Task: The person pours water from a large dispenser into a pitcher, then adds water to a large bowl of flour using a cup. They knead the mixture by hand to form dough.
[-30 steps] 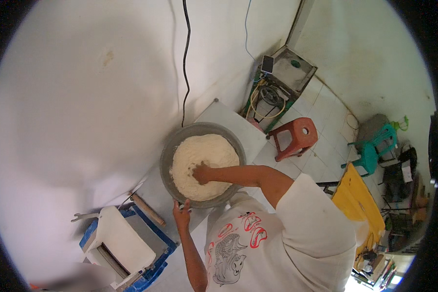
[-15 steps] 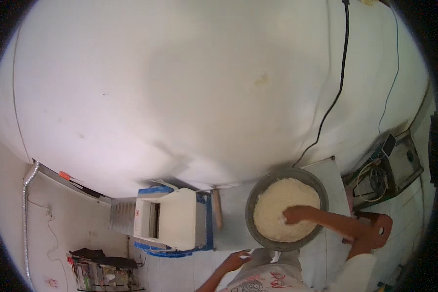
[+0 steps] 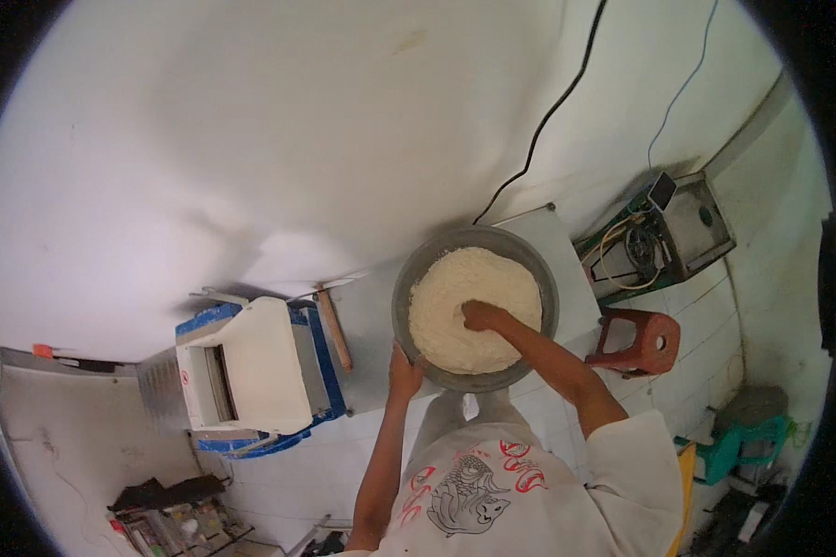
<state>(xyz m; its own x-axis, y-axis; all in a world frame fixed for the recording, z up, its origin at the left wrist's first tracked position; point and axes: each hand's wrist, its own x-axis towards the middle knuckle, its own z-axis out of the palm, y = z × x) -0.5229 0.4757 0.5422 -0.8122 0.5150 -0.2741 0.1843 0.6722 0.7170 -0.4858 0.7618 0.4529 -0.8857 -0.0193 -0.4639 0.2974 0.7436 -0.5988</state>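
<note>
A wide grey basin (image 3: 548,302) stands on a metal-topped table, holding a broad heap of pale, crumbly flour (image 3: 446,288). My left hand (image 3: 404,371) is at the basin's near left edge, its fingers closed on the rim. Over the heap, my right hand (image 3: 481,317) dips into the flour near its middle. The flour and the hand itself hide those fingertips, so whether they close on anything does not show.
Left of the basin, a wooden rolling pin (image 3: 334,330) lies beside a blue and white roller machine (image 3: 260,367). A red plastic stool (image 3: 636,342) stands at the right, below a metal unit with cables (image 3: 641,246). A black cable (image 3: 553,111) hangs down the wall.
My left hand has risen from beside my body to the basin's rim. My right hand stays in the flour, nearer the middle. The whole view has shifted and tilted.
</note>
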